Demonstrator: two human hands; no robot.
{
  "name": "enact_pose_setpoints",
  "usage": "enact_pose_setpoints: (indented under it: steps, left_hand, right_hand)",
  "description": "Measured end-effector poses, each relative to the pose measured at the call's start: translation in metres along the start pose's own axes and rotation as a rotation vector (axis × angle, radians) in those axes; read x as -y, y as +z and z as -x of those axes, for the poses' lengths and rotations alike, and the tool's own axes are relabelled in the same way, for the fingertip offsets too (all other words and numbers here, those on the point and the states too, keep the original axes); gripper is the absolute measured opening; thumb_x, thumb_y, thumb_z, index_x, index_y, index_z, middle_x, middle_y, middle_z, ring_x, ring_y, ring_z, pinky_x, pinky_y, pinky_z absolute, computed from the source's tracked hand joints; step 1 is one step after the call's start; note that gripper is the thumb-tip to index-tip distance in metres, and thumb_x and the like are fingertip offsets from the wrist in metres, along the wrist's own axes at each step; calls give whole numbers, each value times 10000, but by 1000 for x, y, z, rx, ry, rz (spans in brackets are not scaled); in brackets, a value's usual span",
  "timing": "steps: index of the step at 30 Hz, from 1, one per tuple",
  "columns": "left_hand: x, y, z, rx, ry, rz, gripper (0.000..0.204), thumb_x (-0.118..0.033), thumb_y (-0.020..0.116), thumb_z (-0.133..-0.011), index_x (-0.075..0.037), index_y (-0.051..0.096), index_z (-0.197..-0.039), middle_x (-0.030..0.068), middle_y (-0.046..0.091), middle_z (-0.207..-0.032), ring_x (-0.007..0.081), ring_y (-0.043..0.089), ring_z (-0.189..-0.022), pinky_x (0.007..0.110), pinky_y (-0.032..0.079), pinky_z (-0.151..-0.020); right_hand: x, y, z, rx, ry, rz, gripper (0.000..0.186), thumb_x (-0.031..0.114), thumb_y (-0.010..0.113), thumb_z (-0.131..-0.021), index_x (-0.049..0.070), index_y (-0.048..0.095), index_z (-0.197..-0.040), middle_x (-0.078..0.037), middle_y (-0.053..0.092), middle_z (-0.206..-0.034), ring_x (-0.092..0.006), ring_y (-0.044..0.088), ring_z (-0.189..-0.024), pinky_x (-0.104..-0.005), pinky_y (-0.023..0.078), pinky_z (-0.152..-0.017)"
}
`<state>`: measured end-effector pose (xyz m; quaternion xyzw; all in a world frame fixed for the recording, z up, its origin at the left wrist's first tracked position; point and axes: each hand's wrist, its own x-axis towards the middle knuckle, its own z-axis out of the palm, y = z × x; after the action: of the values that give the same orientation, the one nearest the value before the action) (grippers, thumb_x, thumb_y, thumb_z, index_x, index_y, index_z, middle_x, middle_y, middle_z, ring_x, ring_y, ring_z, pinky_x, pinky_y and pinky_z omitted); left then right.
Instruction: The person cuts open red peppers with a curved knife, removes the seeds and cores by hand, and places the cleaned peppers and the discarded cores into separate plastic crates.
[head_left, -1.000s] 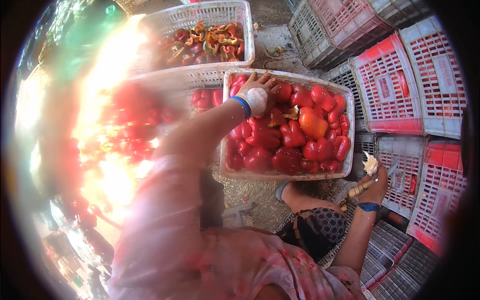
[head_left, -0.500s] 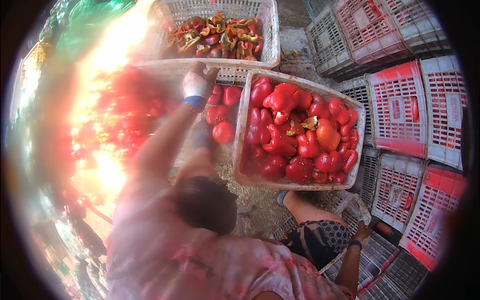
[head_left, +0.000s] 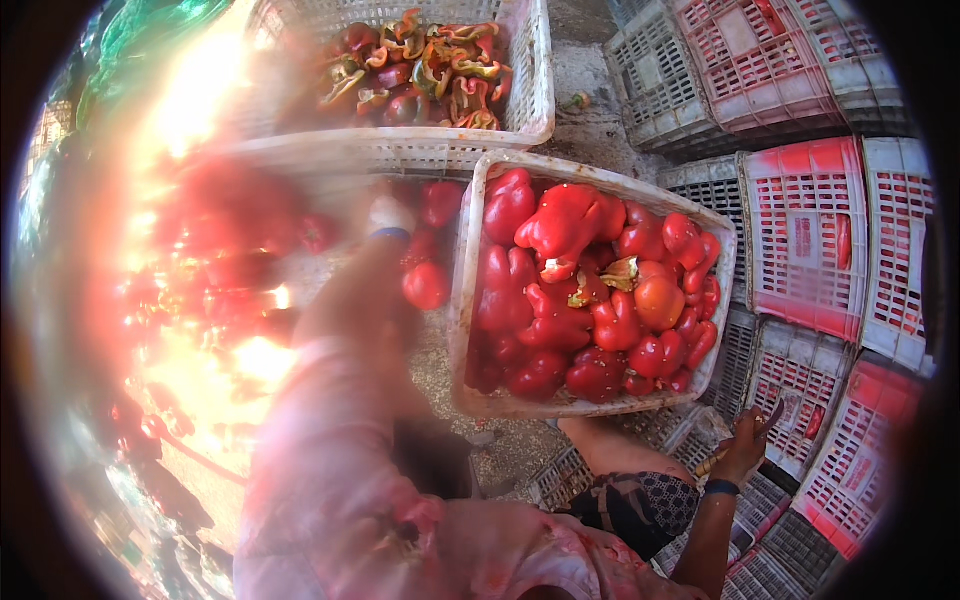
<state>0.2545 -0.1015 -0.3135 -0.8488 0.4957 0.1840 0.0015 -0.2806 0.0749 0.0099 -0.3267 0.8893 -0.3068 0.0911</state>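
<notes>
The left hand (head_left: 388, 216) reached into a white crate (head_left: 330, 160) just left of the full pepper crate (head_left: 468, 300); its grip could not be determined. The right hand (head_left: 745, 450), below that full crate, was closed around a knife (head_left: 742, 442) pointing up-right. Red and grey crates (head_left: 800, 240) were stacked to its right on gritty ground (head_left: 590, 120).

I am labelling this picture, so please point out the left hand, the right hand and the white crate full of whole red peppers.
left hand (head_left: 388, 215), head view: on the back of the gloved hand.
right hand (head_left: 742, 452), head view: on the knuckles.
white crate (head_left: 466, 300), head view: on its left rim.
</notes>
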Motion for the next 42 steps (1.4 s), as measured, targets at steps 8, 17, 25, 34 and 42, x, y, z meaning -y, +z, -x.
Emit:
enact_pose_setpoints:
  steps: [8,17,25,34,42]
  left_hand:
    - [39,-85,42,-129,118,199,522,-280,629,-786,-83,504,-1254,109,574,-1214,253,597,-1033,355,488,-860]
    - [-66,-269,205,287,352,1720,679,-78,573,-795,-15,314,-1420,137,584,-1128,219,613,-950,329,536,-768]
    - [-155,-319,311,887,524,1397,725,-155,658,-736,-2,370,-1384,82,577,-1192,179,582,-1031,323,468,-892]
    - [-175,-234,276,682,762,1425,736,-111,727,-637,-14,434,-1305,90,547,-1244,203,548,-1114,328,432,-951]
    - [-183,-260,273,687,727,1494,843,-112,784,-549,-41,425,-1308,86,461,-1309,205,464,-1202,333,439,-956]
  right_hand:
    - [37,8,13,225,132,-285,418,376,602,-884,34,612,-1124,-27,572,-792,-89,474,-480,-237,368,-406]
    - [156,44,99,929,48,-606,389,262,613,-860,14,592,-1158,-49,599,-796,-87,496,-514,-241,399,-456]
    - [188,18,76,909,-885,-745,619,292,735,-804,31,500,-1314,-47,621,-935,-65,544,-677,-199,475,-622]
    - [139,53,40,421,-1685,-461,670,220,764,-733,10,495,-1310,-74,655,-1041,-109,611,-830,-261,512,-764]
    - [143,64,40,861,-852,-597,599,167,697,-800,4,471,-1331,-91,667,-975,-148,645,-839,-270,516,-779]
